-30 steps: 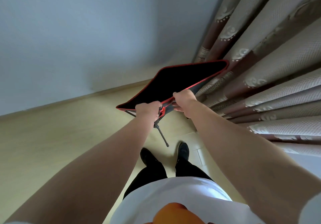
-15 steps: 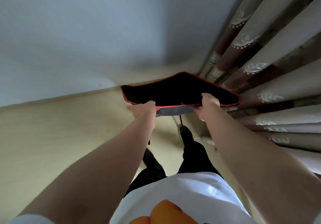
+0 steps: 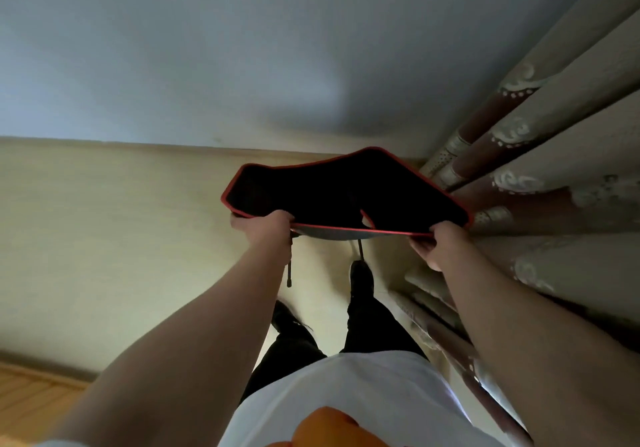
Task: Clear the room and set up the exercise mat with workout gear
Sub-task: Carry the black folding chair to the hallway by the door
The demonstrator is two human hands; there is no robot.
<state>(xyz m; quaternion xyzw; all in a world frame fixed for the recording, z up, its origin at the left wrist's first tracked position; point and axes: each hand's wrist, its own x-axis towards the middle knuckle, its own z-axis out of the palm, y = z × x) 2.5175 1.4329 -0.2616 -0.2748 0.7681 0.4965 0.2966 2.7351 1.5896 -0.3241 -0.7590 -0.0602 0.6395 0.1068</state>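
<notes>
shirt (image 3: 363, 394): white | orange patch (image 3: 325, 426), perhaps a print | trousers (image 3: 374, 325): black | shoes (image 3: 360, 273): black

left hand (image 3: 266, 230) grips near-left edge of black cloth seat (image 3: 346, 190) with red trim | right hand (image 3: 440, 245) grips near-right edge | thin black rods (image 3: 289, 270) hang beneath | pale floor (image 3: 104, 238) below | curtain (image 3: 540, 183) just right | wall (image 3: 242, 48) far

Both bare forearms reach forward and down, held well apart. The left grip (image 3: 266, 230) curls over the near edge of the red-edged fabric (image 3: 346, 190), knuckles up. The right grip (image 3: 440, 247) clasps the same edge, fingers curled beneath it.
</notes>
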